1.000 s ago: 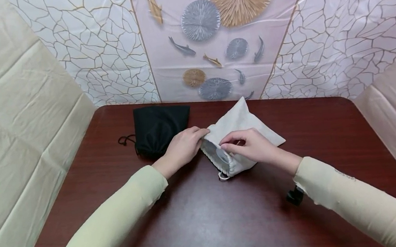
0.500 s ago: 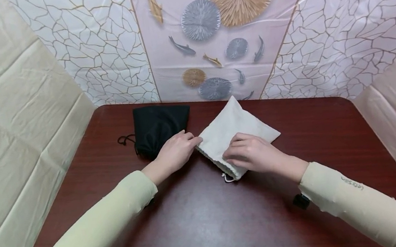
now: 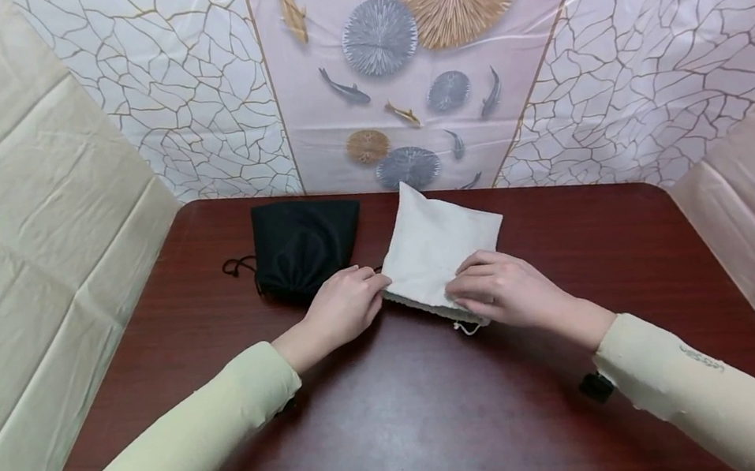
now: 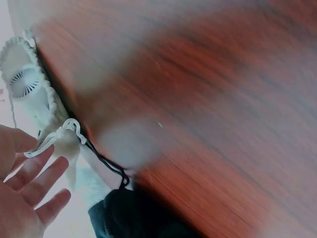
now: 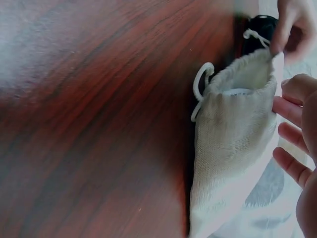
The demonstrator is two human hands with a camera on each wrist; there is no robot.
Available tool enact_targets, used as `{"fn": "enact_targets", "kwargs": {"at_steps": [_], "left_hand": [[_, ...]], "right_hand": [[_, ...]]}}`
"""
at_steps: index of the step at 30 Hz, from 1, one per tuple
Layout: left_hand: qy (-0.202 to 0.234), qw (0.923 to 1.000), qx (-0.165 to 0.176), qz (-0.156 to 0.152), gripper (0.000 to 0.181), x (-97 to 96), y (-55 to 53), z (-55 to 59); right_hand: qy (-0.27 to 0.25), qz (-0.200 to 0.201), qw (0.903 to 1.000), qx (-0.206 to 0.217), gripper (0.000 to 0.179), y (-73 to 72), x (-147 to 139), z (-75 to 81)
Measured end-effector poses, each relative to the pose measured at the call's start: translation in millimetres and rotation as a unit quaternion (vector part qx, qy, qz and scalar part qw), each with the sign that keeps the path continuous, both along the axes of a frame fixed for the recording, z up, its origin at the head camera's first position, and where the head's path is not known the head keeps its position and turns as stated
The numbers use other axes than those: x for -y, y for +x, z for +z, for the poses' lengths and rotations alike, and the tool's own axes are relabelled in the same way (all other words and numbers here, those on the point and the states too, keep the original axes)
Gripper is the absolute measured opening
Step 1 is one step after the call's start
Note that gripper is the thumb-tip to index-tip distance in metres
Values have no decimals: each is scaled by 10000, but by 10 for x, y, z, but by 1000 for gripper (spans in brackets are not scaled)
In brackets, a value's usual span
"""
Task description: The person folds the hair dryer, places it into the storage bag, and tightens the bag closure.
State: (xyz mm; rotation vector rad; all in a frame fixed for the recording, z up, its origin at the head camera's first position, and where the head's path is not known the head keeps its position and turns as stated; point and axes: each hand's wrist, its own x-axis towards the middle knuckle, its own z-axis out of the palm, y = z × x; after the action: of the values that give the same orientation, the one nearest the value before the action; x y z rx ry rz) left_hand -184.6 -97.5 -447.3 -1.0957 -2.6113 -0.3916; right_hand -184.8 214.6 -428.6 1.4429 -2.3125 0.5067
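Observation:
A cream drawstring bag [image 3: 439,243] lies on the table with its mouth facing the person. Thumb and forefinger of my left hand [image 3: 347,303] pinch the left corner of its mouth, by the white drawstring [image 4: 62,131]; the other fingers are spread. My right hand [image 3: 510,290] is at the right side of the mouth, its fingertips [image 5: 285,109] against the cloth and not curled round it. Inside the bag, a white round thing with a ring of dark slits [image 4: 25,82] shows in the left wrist view; the rest of it is hidden.
A black drawstring bag [image 3: 307,245] lies left of the cream one, its black cord [image 3: 238,266] trailing on the table. Patterned cloth [image 3: 396,106] hangs behind the dark red wooden table [image 3: 388,425], with plain cloth at both sides.
The cream bag has turned, its far corner swinging left and its mouth now facing nearer the person. The mouth looks flatter from above. My right hand has moved right.

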Motion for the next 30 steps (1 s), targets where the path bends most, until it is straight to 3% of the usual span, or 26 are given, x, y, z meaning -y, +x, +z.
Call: {"fn": "enact_targets", "kwargs": {"at_steps": [5,11,18,26,30], "left_hand": [[-33,10000,-61,10,16,-23,58,14],[-74,9999,-23,130,15,16,101,-4],[-234,9994,-188,169,13,53,116,-65],[-93,9994,-315,75,15,72,128,-86],[-39,9995,-296,57,16,92,132,-78]], "right_hand": [[-174,-829,9955,430,23,157,-239,9],[133,-1746,9813,804,14,348,-457,-85],[413,-1997,9748,905,18,393,-430,-242],[608,-2211,9663,1167,28,326,-327,-346],[639,-2197,9673,1095,36,293,-295,-386]]}}
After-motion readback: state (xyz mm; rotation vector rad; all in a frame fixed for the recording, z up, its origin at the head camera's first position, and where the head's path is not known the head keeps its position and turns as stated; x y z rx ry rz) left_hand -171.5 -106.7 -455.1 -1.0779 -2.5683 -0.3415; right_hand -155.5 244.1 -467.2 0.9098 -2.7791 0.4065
